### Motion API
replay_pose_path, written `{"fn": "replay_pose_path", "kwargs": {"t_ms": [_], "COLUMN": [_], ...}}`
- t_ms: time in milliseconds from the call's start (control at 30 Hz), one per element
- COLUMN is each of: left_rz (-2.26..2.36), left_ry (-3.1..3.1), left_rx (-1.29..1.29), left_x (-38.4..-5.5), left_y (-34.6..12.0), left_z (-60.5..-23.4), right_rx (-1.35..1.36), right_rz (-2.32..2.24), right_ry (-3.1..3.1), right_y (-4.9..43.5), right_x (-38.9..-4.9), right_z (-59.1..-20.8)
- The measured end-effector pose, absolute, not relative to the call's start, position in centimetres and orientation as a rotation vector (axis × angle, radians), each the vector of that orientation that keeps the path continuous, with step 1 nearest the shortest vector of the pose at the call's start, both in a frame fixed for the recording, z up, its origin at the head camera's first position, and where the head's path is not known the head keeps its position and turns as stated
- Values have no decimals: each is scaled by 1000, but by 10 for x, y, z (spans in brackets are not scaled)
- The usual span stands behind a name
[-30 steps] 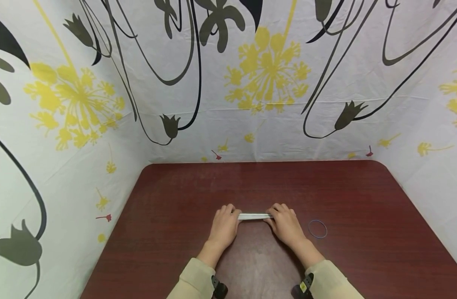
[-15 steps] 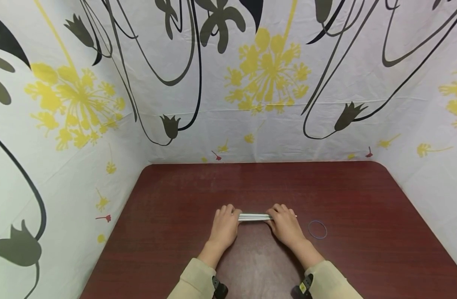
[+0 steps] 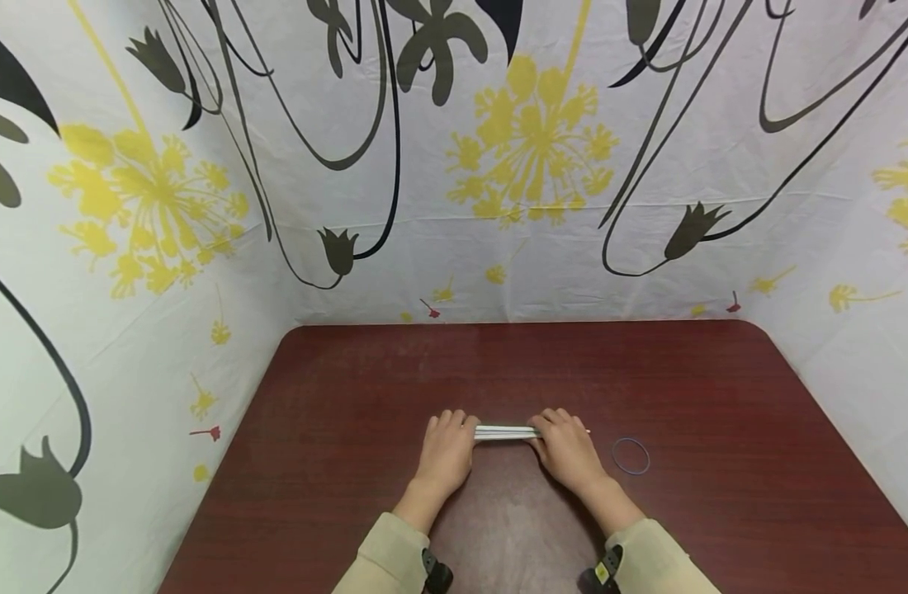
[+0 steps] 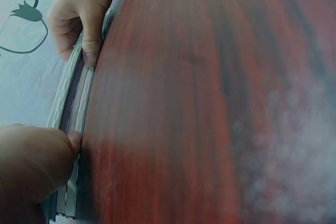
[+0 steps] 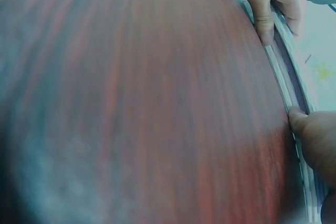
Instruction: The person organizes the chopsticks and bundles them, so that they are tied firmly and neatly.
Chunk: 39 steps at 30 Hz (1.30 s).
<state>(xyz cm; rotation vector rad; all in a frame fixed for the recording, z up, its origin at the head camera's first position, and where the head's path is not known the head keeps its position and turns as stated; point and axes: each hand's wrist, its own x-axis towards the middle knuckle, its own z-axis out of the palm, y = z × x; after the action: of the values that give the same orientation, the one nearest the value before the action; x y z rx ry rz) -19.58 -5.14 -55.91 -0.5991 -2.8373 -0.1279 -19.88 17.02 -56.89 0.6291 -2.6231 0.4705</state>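
Side by side over the table, my left hand (image 3: pixel 447 450) and right hand (image 3: pixel 568 445) hold the two ends of a bundle of long, thin, pale strips (image 3: pixel 502 432). Both thumbs press its near side while the fingers curl over the far side. In the left wrist view the strips (image 4: pixel 79 95) run parallel, whitish and grey with a dark purplish band among them, and their near ends stick out below the left hand. A small tip shows just past the right hand in the head view. The palms hide the rest of the ends.
A thin bluish loop (image 3: pixel 631 455), like a rubber band, lies on the dark red wooden table (image 3: pixel 394 371) to the right of my right hand. White cloth (image 3: pixel 424 190) printed with flowers hangs behind and along both sides of the table.
Both hands stay in almost the same place, with the fingers slightly nearer to me. The small tip past the right hand, not visible a second ago, now shows. The loop has not moved.
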Motion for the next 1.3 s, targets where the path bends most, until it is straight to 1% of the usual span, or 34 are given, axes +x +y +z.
{"fn": "replay_pose_path", "kwargs": {"t_ms": [333,600,1033,1300], "left_rz": [-55,-39,-13,-46], "left_ry": [-2924,-2881,-2882,-2609], "left_rx": [-658,-661,-506,-458], "left_x": [-194,-194,-195,-198], "left_y": [-49,-50,-54,-55], "left_z": [-558,-557,-552,-553], "right_rx": [652,693,713,704], "right_rz": [423,348,434,428], "right_ry": [-2759,-2739,-2660,-2615], "right_y": [170,172,171,171], "right_x": [-196,-194,-191,-191], "right_z": [-565,-561,-562,-561]}}
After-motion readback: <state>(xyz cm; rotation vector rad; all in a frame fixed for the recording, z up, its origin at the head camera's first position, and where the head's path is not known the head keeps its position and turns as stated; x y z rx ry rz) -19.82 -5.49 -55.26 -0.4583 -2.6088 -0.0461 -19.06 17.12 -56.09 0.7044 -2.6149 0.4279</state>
